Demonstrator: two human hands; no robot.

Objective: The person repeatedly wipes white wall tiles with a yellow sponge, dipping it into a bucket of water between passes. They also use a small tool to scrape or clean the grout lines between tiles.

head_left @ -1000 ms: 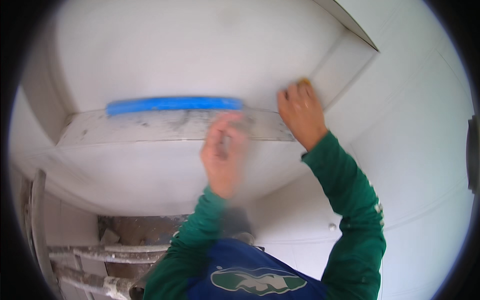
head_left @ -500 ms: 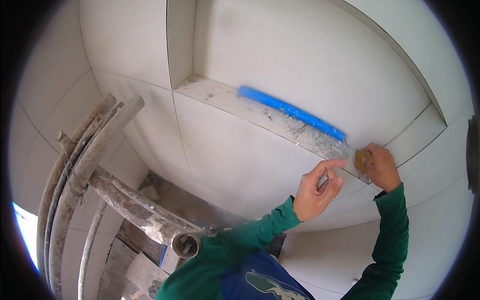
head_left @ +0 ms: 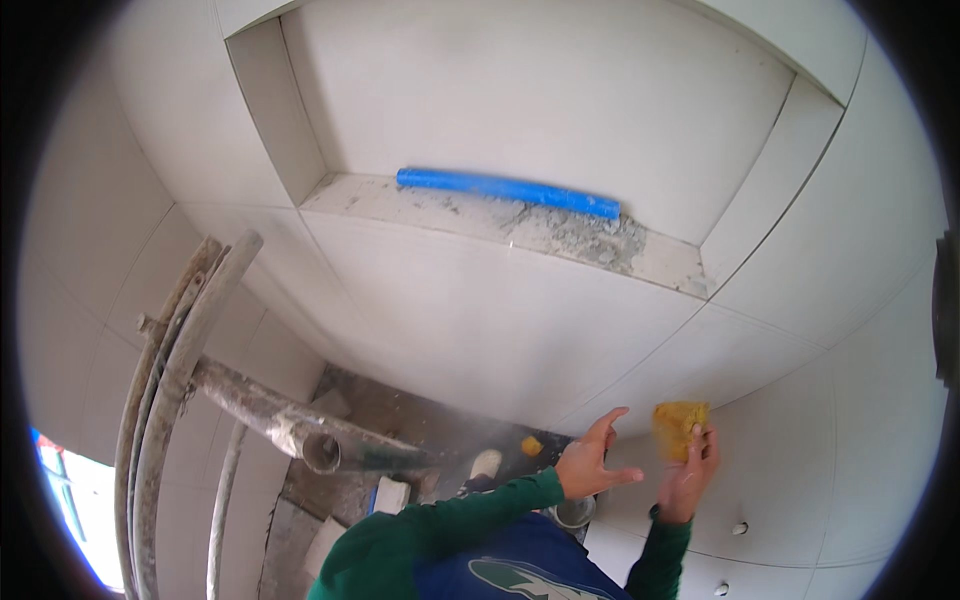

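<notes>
A yellow sponge point(head_left: 678, 428) is pinched in my right hand point(head_left: 690, 480), held up in front of the tiled wall below the niche. Its lower left part is smeared by motion. Just to its left, my left hand point(head_left: 590, 467) is empty, with thumb and forefinger spread apart. Above both hands, a blue pipe point(head_left: 510, 190) lies along the back of the niche ledge point(head_left: 375, 200). Grey crumbly debris point(head_left: 600, 238) covers the ledge in front of the pipe and past its right end.
At the left stand mortar-caked scaffold pipes point(head_left: 185, 345), with a crosswise tube point(head_left: 255, 405) sticking out toward me. A bucket point(head_left: 575, 512) is partly hidden below my left hand. On the dirty floor lie a yellow piece point(head_left: 531, 446) and a white block point(head_left: 391, 495), near a shoe point(head_left: 486, 464).
My right hand has left the ledge's right end and come down toward me with the sponge. My left hand has dropped too, its fingers spreading wider. The view has shifted.
</notes>
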